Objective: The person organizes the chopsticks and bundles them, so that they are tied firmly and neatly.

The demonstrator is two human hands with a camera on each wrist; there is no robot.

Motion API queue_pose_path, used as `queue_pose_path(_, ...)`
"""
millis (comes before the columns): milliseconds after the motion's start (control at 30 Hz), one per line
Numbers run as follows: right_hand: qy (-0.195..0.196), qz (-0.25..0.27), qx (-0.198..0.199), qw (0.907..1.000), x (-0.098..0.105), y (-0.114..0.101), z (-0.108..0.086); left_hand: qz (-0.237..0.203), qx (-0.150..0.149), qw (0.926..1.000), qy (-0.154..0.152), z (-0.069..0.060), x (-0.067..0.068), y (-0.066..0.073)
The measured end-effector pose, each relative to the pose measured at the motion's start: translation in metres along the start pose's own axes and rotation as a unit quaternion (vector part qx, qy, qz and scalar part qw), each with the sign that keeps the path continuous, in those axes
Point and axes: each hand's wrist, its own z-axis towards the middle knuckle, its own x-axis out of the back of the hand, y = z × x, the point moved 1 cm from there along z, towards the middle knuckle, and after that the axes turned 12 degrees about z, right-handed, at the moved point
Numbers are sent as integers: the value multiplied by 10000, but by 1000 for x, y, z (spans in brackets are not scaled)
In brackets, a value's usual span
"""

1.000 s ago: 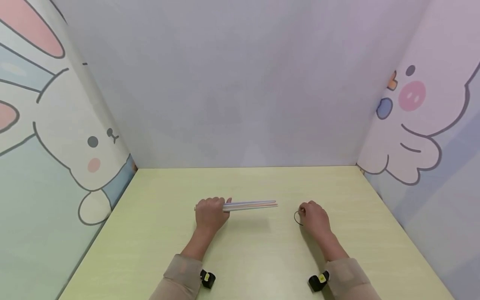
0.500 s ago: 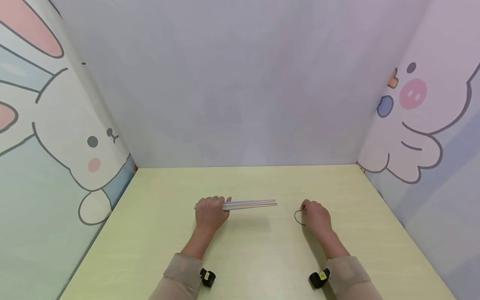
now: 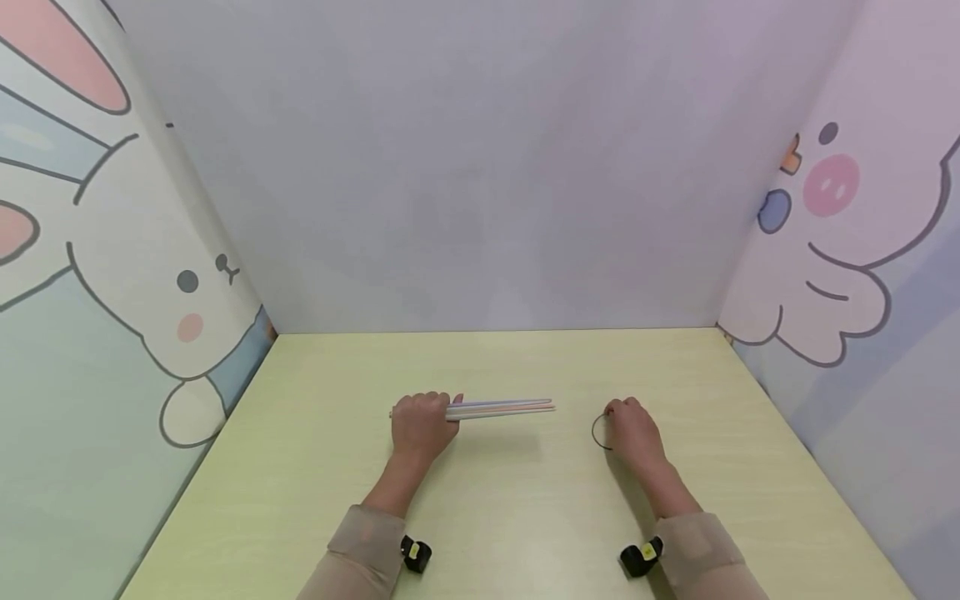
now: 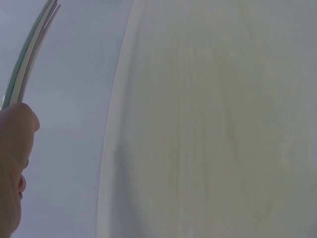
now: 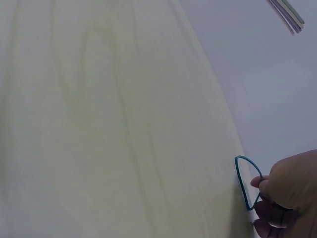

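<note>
One bundle of chopsticks [image 3: 501, 409], at least three, exact count unclear: held above the surface [image 3: 510, 500], my left grip [image 3: 422, 429] closed firmly round it, tips pointing rightward. One thin loop [image 5: 241, 182]: pinched in my right grip [image 3: 634, 437], apart from the tips.

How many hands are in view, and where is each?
2: the left hand grips a bundle of chopsticks, left of the head view's middle; the right hand, right of it, pinches a thin loop. No others show.
</note>
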Motion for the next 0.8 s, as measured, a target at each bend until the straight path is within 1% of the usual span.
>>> queue_pose_path(100, 97, 416, -112, 9990, 1, 2, 0, -21, -18, 10000, 40, -1, -1, 0)
queue_pose_path(200, 230, 654, -145, 9975, 1, 4, 1, -30, -24, 10000, 9, -2, -1, 0)
queue_pose_path(433, 351, 671, -52, 9971, 3, 5, 0, -4, -16, 9998, -185, -3, -2, 0)
queue_pose_path(567, 485, 1007, -4, 9937, 7, -1, -1, 17, -33, 9999, -135, -3, -2, 1)
queue_pose_path(700, 782, 1331, 195, 9878, 15, -10, 1, 8, -36, 10000, -24, -1, -1, 1)
queue_pose_path(800, 932, 1507, 309, 9837, 21, -20, 3, 18, -36, 10000, -1, 2, 0, 1)
